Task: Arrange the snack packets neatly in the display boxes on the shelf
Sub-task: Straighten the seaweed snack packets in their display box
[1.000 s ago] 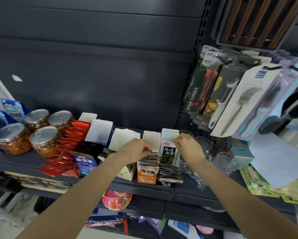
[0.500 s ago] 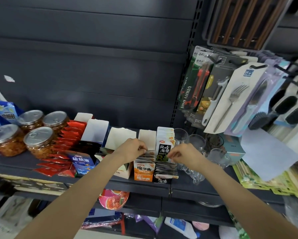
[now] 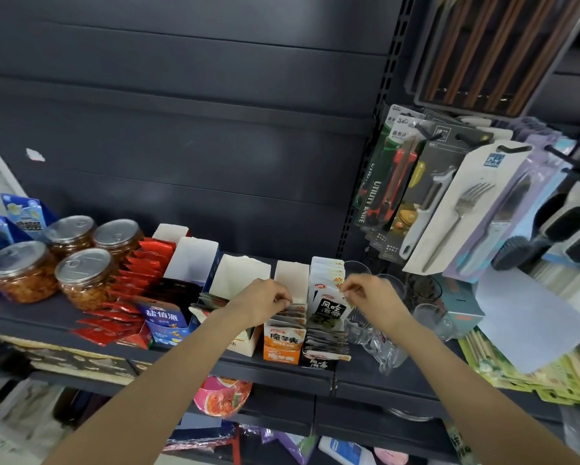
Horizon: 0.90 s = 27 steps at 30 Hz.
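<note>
Several open display boxes stand in a row on the dark shelf. An orange box holds small packets, and beside it a black-and-white box holds kelp packets. My left hand is curled over the packets in the orange box. My right hand pinches the top right edge of a black-and-white packet standing upright in the right box, in front of a stack of white packets.
Red packets spill beside a blue box. Four lidded jars stand at left. Clear glasses crowd the right of the boxes. Hanging knives and forks are at upper right. A lower shelf holds more goods.
My right hand moved down from the top of the upright packet to its right edge. My left hand stays on the orange box's packets. The view shifted slightly.
</note>
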Tool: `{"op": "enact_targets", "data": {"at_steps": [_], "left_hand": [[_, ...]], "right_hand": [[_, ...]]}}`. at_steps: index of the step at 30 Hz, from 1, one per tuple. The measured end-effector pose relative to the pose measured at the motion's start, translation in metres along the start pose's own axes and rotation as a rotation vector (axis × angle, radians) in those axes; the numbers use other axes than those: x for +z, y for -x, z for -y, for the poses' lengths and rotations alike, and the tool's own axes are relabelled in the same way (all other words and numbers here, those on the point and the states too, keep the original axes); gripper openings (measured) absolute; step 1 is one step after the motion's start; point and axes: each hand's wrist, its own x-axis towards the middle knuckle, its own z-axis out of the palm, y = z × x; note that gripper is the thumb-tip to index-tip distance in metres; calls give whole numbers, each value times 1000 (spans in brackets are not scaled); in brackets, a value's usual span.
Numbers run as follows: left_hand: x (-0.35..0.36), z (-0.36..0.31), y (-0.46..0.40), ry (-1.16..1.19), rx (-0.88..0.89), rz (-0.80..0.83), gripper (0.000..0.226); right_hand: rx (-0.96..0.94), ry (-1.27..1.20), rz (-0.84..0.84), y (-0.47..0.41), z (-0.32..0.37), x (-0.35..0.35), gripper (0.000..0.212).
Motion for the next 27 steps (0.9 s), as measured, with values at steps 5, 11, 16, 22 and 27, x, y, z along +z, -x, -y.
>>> {"op": "enact_targets", "data": {"at_steps": [5,11,16,22,27], "left_hand": [[-1,-1,0,24,-8,1,22],[-5,-3,-1,40,-27,35,22],[-16,-6,0,153,-108,43,26],[-29,-15,10,903,-317,-56,24],[-43,-10,32,1193,-386,-260,11]], "right_hand": [[14,-149,-28,0,13,-18,14],[36,-352,-110,-4,34,-35,13],[-18,-416,-203,-11,51,-48,15],[17,-678,-366,-17,68,-52,17],[56,-845,-371,-21,77,-44,11]]}}
